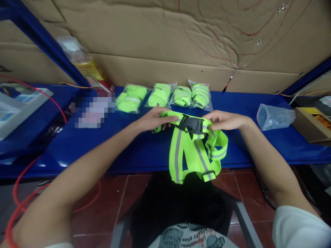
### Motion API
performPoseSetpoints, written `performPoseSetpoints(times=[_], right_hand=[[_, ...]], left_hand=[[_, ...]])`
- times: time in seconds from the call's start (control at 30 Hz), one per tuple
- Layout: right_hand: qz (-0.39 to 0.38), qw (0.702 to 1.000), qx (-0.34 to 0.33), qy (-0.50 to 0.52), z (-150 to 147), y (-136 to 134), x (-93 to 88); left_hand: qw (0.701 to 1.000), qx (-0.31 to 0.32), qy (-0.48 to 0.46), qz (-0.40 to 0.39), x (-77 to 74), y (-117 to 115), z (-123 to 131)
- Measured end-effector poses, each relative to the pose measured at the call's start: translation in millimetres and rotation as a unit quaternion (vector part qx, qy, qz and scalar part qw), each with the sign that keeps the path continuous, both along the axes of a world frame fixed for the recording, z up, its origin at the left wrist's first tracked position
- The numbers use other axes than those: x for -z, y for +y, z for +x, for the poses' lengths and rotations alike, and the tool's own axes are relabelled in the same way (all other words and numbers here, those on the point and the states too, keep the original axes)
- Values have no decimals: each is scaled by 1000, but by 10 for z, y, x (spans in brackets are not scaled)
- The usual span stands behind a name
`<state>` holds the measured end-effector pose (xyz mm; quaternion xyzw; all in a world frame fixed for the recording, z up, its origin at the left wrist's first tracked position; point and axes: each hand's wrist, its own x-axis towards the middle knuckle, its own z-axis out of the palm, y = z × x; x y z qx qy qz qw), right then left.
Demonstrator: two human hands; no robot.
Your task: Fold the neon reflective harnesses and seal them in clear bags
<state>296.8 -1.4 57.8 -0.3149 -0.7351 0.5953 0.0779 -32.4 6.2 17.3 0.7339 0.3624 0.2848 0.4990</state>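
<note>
A neon yellow reflective strap vest (190,151) with grey stripes and a black plastic buckle (192,125) hangs over the front edge of the blue table (144,151). My left hand (152,119) pinches the belt just left of the buckle. On the buckle's right side my right hand (223,120) grips the strap. Both hands are closed on the belt, and the loops dangle below them.
Several bagged neon vests (162,95) lie in a row at the back of the table. An empty clear plastic bag (274,116) lies to the right, beside a cardboard box (312,124). A blue rack post (41,38) and cardboard wall stand behind. Red cable (18,186) loops at left.
</note>
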Motion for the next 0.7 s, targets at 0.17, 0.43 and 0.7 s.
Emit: performPoseSetpoints(times=[0.17,0.43,0.7], right_hand=[[65,993,24,-97,193,128,8],[51,983,84,-155,402,215,-5],[8,981,103,-164,578,191,-154]], left_hand=[[987,8,155,-32,-145,19,-139],[962,122,241,-30,-328,262,-551],[991,-44,123,-11,-310,384,-785]])
